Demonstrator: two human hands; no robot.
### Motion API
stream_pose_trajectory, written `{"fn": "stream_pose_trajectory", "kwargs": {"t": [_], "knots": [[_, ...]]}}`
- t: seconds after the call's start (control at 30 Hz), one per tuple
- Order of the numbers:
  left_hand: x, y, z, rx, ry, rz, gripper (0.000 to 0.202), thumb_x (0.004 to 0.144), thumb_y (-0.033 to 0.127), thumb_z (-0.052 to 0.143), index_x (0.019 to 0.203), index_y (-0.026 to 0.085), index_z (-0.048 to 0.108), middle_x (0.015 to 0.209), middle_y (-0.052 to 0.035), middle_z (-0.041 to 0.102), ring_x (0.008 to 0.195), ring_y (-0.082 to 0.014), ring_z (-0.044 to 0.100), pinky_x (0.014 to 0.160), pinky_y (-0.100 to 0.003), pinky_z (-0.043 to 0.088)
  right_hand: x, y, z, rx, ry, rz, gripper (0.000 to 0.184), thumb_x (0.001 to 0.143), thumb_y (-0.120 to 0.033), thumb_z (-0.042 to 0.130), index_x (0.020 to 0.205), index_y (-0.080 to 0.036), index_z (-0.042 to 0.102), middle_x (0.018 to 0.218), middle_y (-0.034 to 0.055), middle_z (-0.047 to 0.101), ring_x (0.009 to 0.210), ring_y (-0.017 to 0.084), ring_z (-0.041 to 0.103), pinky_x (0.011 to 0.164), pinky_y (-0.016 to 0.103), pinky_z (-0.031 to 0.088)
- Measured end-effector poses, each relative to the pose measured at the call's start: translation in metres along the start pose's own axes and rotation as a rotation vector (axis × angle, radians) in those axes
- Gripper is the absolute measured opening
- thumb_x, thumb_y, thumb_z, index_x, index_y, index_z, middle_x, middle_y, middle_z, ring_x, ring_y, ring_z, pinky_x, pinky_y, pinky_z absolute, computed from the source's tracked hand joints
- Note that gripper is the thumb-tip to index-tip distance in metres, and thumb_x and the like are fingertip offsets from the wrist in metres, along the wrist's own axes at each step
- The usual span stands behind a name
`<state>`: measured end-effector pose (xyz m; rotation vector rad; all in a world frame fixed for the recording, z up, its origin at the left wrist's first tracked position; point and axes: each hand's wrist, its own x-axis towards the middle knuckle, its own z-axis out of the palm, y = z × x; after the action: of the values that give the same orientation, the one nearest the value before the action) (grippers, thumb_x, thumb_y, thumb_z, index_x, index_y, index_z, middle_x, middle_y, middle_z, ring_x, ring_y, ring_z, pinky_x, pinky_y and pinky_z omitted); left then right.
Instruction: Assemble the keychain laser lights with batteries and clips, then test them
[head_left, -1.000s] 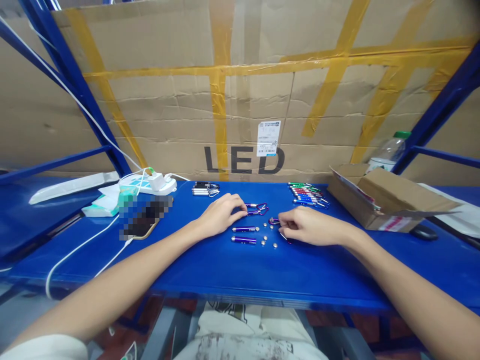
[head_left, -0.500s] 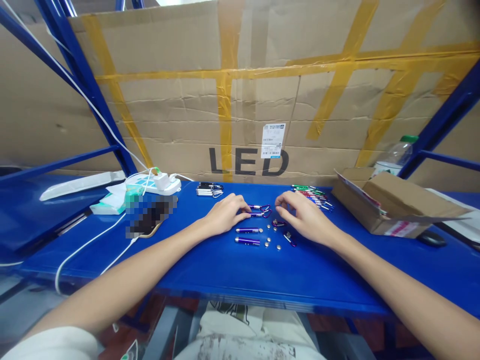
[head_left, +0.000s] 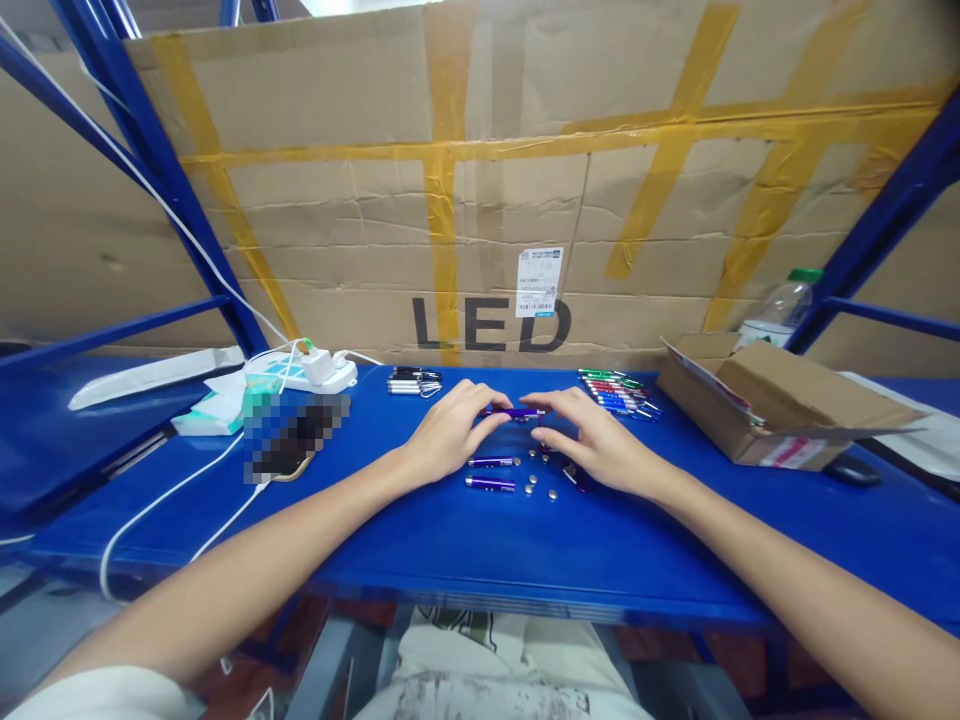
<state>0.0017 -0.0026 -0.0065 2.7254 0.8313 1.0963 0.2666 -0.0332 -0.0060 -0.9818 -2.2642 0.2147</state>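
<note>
My left hand (head_left: 450,435) pinches a small purple penlight (head_left: 519,413) by its left end. My right hand (head_left: 596,435) is at the other end, with thumb and forefinger apart around it; whether the forefinger touches it I cannot tell. Nearer to me lie two purple penlight barrels, an upper barrel (head_left: 491,462) and a lower barrel (head_left: 490,484). Several button cells (head_left: 553,495) are scattered to their right. A purple end cap with a clip (head_left: 574,476) lies below my right fingers, partly covered by them.
Black and silver penlights (head_left: 412,381) lie at the back; green, red and blue penlights (head_left: 619,393) lie behind my right hand. An open cardboard box (head_left: 750,420), a bottle (head_left: 784,305) and a mouse (head_left: 853,470) are right. A phone (head_left: 300,440) and power strip (head_left: 300,372) are left.
My right hand has moved left to the penlight, and its fingers have spread. Of the two clipped purple penlights by my left hand, only one still shows plainly.
</note>
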Motion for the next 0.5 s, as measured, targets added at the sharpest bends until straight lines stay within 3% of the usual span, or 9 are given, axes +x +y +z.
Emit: {"fn": "stream_pose_trajectory", "kwargs": {"t": [0.1, 0.3, 0.5], "knots": [[-0.0008, 0.0075, -0.0001, -0.003, 0.027, 0.019, 0.016, 0.110, 0.032, 0.057, 0.119, 0.021, 0.066, 0.111, -0.0050, 0.074, 0.100, -0.0223, 0.062, 0.095, -0.038, 0.051, 0.0001, -0.0025, 0.0012, 0.076, -0.002, 0.050, 0.030, 0.107, -0.044, 0.056, 0.128, -0.027, 0.070, 0.118, 0.0093, 0.077, 0.109, 0.030, 0.068, 0.096, 0.045, 0.056], [-0.0015, 0.0054, -0.0010, 0.025, 0.013, -0.011, 0.018, 0.111, 0.033, 0.054, 0.118, 0.022, 0.065, 0.110, -0.0049, 0.072, 0.102, -0.0225, 0.062, 0.094, -0.037, 0.051, 0.0001, -0.0023, -0.0011, 0.210, -0.033, 0.189, 0.032, 0.106, -0.045, 0.057, 0.125, -0.022, 0.069, 0.091, 0.0037, 0.077, 0.083, 0.024, 0.073, 0.079, 0.036, 0.056], [-0.0016, 0.0081, -0.0037, 0.027, -0.026, -0.037, 0.024, 0.114, 0.033, 0.046, 0.124, 0.022, 0.065, 0.116, -0.0062, 0.072, 0.105, -0.0229, 0.062, 0.097, -0.038, 0.051, 0.0013, -0.0030, -0.0047, 0.034, 0.028, 0.052, 0.036, 0.110, -0.043, 0.047, 0.106, -0.023, 0.076, 0.093, 0.0084, 0.074, 0.087, 0.025, 0.071, 0.082, 0.038, 0.056]]}}
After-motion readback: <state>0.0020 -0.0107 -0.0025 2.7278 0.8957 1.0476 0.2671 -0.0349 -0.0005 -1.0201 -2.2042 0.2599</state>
